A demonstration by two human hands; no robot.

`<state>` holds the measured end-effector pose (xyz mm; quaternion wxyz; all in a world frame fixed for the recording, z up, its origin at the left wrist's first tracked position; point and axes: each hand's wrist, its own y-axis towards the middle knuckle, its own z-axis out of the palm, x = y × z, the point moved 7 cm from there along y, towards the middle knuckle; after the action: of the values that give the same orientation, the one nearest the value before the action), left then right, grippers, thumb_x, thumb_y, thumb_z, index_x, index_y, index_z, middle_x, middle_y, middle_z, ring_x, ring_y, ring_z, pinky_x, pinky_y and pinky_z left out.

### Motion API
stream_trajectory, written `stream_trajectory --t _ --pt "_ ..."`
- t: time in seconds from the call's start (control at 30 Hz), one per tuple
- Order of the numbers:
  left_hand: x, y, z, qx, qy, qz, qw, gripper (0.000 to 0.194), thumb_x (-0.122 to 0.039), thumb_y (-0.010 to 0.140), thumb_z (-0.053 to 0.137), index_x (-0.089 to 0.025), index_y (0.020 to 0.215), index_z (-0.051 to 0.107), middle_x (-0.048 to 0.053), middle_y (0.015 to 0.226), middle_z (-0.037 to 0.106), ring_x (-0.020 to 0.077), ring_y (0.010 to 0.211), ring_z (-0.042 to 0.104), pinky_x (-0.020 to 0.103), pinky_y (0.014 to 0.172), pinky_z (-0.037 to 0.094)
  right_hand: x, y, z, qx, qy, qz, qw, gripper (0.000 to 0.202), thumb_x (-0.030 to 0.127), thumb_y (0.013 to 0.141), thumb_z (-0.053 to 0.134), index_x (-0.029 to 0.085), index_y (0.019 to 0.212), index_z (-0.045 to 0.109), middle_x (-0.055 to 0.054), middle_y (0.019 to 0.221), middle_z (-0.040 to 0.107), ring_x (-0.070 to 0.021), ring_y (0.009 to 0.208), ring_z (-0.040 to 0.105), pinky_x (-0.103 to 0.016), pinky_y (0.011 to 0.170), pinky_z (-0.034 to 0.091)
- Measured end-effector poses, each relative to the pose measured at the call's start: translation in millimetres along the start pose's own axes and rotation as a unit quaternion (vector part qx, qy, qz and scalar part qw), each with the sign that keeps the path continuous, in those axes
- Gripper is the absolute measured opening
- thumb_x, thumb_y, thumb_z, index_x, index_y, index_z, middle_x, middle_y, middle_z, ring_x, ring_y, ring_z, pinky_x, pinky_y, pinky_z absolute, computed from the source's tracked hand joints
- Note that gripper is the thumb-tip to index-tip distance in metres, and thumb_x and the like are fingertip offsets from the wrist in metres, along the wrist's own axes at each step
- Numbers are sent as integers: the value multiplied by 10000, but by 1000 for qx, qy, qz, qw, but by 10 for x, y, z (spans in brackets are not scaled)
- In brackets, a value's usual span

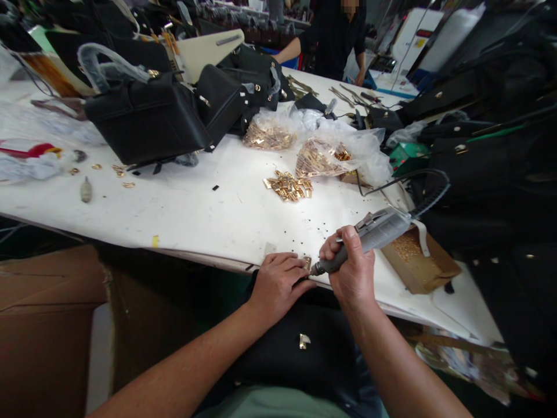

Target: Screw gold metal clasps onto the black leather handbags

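My right hand (354, 267) is wrapped round a grey electric screwdriver (383, 227), tilted with its tip pointing left and down. The tip meets a small gold metal plate (307, 264) at the front edge of the white table (195, 215). My left hand (278, 284) is closed, its fingertips and thumb pressed on that plate. What lies beneath the left fingers is hidden. Across my lap rests a black bag (278, 348) with a gold fitting (304, 341) on it. A pile of gold metal pieces (289, 186) lies on the table beyond my hands.
Behind the pile are plastic bags of gold parts (319, 157). A cardboard box of tiny screws (420, 258) stands right of the screwdriver, whose cord (435, 197) curls behind it. Black handbags (143, 116) stand at left. Across the table is a person in black (333, 40).
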<state>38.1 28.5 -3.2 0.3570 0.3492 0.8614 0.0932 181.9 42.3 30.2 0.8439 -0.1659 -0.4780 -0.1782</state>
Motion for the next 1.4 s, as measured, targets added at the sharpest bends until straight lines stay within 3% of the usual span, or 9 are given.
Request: stream_trajectory --t 0.43,0.67,1.13,1.4 --pt "9 -44 24 12 6 11 1000 244 -405 907 721 -223 1067 692 44 1166 755 269 1165 655 468 981 489 89 58 -62 -9 -12 -38 999 331 439 826 766 196 769 548 71 572 479 -83 473 455 -224 473 382" --pt "-2 -72 0 33 17 61 997 188 -341 954 664 -233 1104 700 28 1250 724 257 1227 626 464 1033 485 49 95 -41 -7 -17 -57 998 337 429 823 773 192 750 545 71 564 485 -83 466 459 -227 463 374" --pt "9 -76 33 35 29 63 997 152 -333 945 679 -236 1061 705 16 1240 725 272 1226 627 480 1047 484 -131 82 -55 18 -82 -68 994 310 405 865 737 196 735 548 53 541 516 -102 466 477 -248 473 397" --pt "40 -50 -2 22 -10 39 999 240 -352 918 714 -216 1107 652 41 1169 744 261 1178 644 461 1031 486 -141 14 103 114 -212 -70 968 269 399 813 771 179 790 619 19 593 579 -124 518 528 -263 513 453"
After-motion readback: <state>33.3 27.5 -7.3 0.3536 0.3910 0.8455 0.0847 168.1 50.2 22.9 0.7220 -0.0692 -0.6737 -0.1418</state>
